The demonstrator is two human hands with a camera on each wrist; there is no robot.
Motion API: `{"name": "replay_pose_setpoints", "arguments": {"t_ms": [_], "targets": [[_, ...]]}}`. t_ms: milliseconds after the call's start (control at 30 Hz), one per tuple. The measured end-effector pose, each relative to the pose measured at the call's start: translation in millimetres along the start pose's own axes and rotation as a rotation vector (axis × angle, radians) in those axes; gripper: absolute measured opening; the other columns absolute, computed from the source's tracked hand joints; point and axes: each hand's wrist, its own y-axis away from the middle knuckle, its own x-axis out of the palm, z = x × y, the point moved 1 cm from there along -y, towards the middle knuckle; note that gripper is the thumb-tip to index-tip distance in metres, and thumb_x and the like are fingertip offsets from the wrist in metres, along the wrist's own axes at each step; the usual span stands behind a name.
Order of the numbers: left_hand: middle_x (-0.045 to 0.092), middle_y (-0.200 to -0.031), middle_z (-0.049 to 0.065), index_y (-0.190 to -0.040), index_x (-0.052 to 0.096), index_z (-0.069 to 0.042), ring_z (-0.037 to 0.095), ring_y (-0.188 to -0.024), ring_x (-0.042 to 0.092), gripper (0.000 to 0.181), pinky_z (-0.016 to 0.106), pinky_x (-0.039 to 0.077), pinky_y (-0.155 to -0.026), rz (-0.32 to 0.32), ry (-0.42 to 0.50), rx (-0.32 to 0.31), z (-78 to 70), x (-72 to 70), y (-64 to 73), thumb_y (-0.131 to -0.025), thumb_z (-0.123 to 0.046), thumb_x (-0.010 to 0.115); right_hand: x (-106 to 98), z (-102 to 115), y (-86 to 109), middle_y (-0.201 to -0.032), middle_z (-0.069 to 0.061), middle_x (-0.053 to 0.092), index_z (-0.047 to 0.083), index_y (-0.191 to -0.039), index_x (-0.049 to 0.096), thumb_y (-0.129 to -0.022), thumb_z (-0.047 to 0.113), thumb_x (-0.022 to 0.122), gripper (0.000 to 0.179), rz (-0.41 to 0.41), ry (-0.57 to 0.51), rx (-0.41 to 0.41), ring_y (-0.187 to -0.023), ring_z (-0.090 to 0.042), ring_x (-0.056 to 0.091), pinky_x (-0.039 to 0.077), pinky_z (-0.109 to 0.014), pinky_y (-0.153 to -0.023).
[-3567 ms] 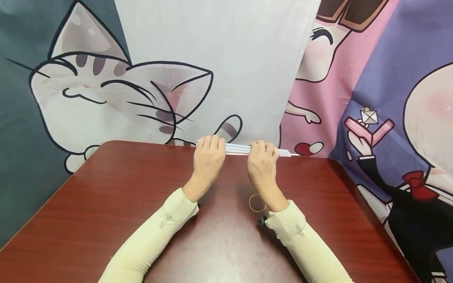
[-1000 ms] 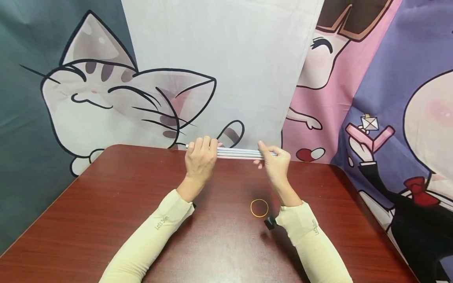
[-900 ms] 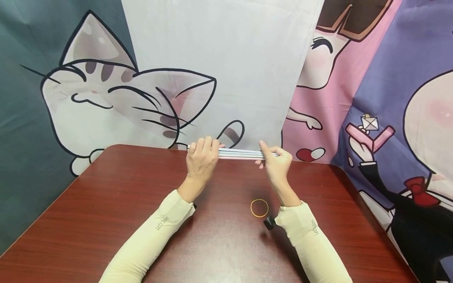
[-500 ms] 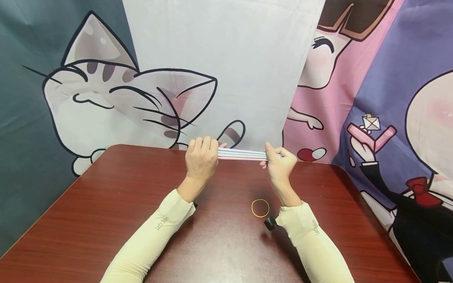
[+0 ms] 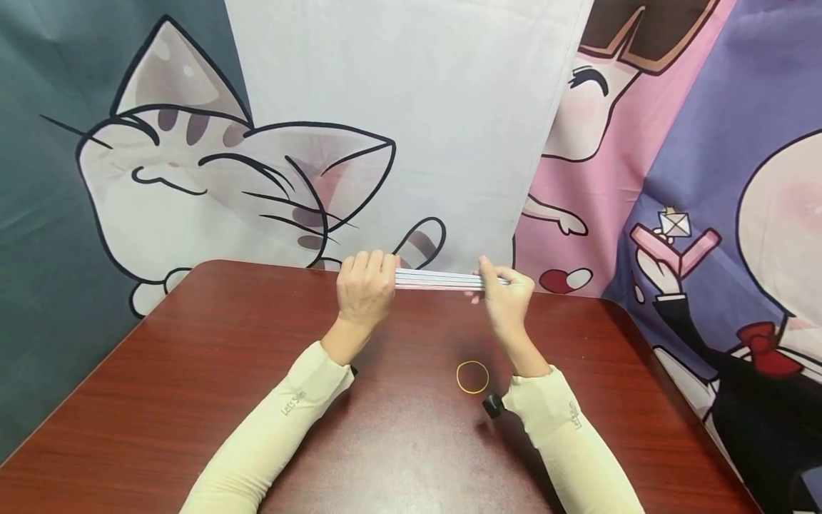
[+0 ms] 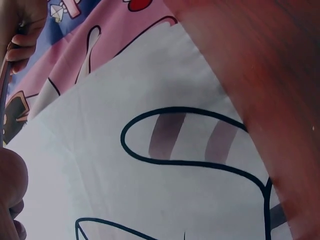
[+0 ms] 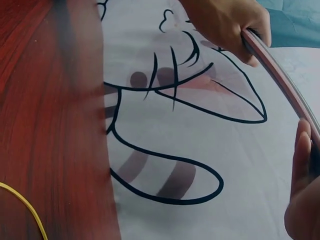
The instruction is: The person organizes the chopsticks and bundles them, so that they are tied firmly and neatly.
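A bundle of long thin pale sticks [image 5: 439,279], in white, light blue and pink, is held up level near the far table edge. My left hand [image 5: 366,289] grips its left end, knuckles up. At the other end my right hand [image 5: 509,298] holds it with the thumb along the top and fingers beneath. In the right wrist view the bundle [image 7: 280,75] runs slanting between the left hand [image 7: 232,22] and the right hand [image 7: 305,210]. Only a narrow part of the bundle shows at the left edge of the left wrist view. Both ends are mostly covered by the hands.
A yellow rubber band [image 5: 472,377] lies on the reddish-brown wooden table [image 5: 225,371], close to the right wrist's small black camera [image 5: 493,405]. Behind the table hangs a cloth backdrop [image 5: 411,128] with cartoon figures.
My right hand has shifted right and turned from knuckles-up to thumb-on-top, uncovering the whole rubber band. The left hand moved slightly left. In the last half second the right hand eased slightly left.
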Motion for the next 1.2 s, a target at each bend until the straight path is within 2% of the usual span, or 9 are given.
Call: {"name": "replay_pose_setpoints", "arguments": {"t_ms": [100, 333, 467, 567, 633, 833, 1000, 1067, 1200], "targets": [[0.048, -0.064, 0.008, -0.067, 0.051, -0.005, 0.028, -0.058, 0.046, 0.032, 0.038, 0.036, -0.054, 0.032, 0.001, -0.012, 1.8, 0.9, -1.5, -0.098, -0.014, 0.052, -7, -12, -4.7, -0.06, -0.004, 0.067, -0.024, -0.083, 0.064, -0.093, 0.003, 0.064, 0.029, 0.071, -0.02, 0.025, -0.042, -0.014, 0.063, 0.048, -0.025, -0.038], [0.049, -0.063, 0.008, -0.067, 0.052, -0.006, 0.027, -0.058, 0.047, 0.031, 0.037, 0.037, -0.054, 0.076, -0.002, -0.017, 4.2, 4.3, -1.2, -0.097, -0.013, 0.052, -18, -13, -10.2, -0.066, -0.008, 0.071, -0.023, -0.093, 0.065, -0.092, 0.008, 0.069, 0.032, 0.207, -0.026, 0.051, -0.052, -0.023, 0.069, 0.051, -0.028, -0.043], [0.05, -0.063, 0.009, -0.068, 0.054, -0.005, 0.028, -0.058, 0.049, 0.03, 0.038, 0.038, -0.054, 0.084, 0.01, -0.029, 5.8, 5.0, -0.8, -0.097, -0.013, 0.051, -25, -11, -12.0, -0.072, -0.008, 0.073, -0.02, -0.102, 0.065, -0.088, 0.003, 0.071, 0.027, 0.341, 0.011, 0.108, -0.062, -0.025, 0.073, 0.056, -0.031, -0.053], [0.05, -0.063, 0.009, -0.067, 0.054, -0.005, 0.028, -0.058, 0.049, 0.03, 0.038, 0.038, -0.054, 0.085, 0.01, -0.034, 5.8, 4.8, 0.3, -0.097, -0.012, 0.051, -26, -10, -11.5, -0.075, -0.009, 0.075, -0.016, -0.107, 0.066, -0.085, -0.002, 0.073, 0.027, 0.41, 0.04, 0.148, -0.069, -0.028, 0.074, 0.058, -0.035, -0.061], [0.05, -0.062, 0.009, -0.066, 0.053, -0.005, 0.028, -0.057, 0.049, 0.03, 0.038, 0.037, -0.053, 0.077, 0.009, -0.034, 5.5, 5.3, 1.8, -0.096, -0.012, 0.052, -24, -12, -11.9, -0.077, -0.009, 0.075, -0.015, -0.107, 0.067, -0.083, -0.003, 0.075, 0.028, 0.431, 0.052, 0.159, -0.072, -0.031, 0.074, 0.059, -0.036, -0.064], [0.05, -0.061, 0.008, -0.066, 0.053, -0.006, 0.028, -0.056, 0.048, 0.03, 0.038, 0.037, -0.053, 0.063, 0.012, -0.021, 4.3, 5.6, 1.9, -0.095, -0.012, 0.055, -27, -11, -17.5, -0.085, -0.008, 0.076, -0.011, -0.108, 0.07, -0.082, 0.001, 0.077, 0.03, 0.441, 0.113, 0.137, -0.069, -0.019, 0.072, 0.059, -0.034, -0.065], [0.05, -0.062, 0.008, -0.067, 0.053, -0.006, 0.027, -0.056, 0.048, 0.028, 0.038, 0.037, -0.053, 0.059, 0.019, 0.0, 4.0, 4.9, 2.5, -0.094, -0.011, 0.056, -28, -10, -16.2, -0.101, -0.004, 0.076, -0.009, -0.11, 0.071, -0.082, 0.001, 0.077, 0.03, 0.438, 0.141, 0.132, -0.087, -0.012, 0.07, 0.057, -0.027, -0.072], [0.05, -0.061, 0.008, -0.067, 0.054, -0.006, 0.028, -0.056, 0.049, 0.028, 0.038, 0.037, -0.053, 0.055, 0.022, 0.002, 4.6, 4.5, 3.6, -0.094, -0.011, 0.056, -28, -11, -14.7, -0.101, -0.003, 0.076, -0.007, -0.109, 0.072, -0.082, 0.002, 0.078, 0.03, 0.447, 0.15, 0.143, -0.091, -0.011, 0.069, 0.056, -0.023, -0.074], [0.05, -0.061, 0.008, -0.068, 0.054, -0.006, 0.027, -0.057, 0.049, 0.027, 0.038, 0.037, -0.055, 0.057, 0.02, -0.001, 7.2, 4.4, 0.5, -0.094, -0.011, 0.056, -33, -8, -20.6, -0.101, -0.003, 0.076, -0.007, -0.114, 0.069, -0.086, 0.003, 0.074, 0.031, 0.485, 0.096, 0.175, -0.089, -0.013, 0.071, 0.057, -0.029, -0.074]]}}
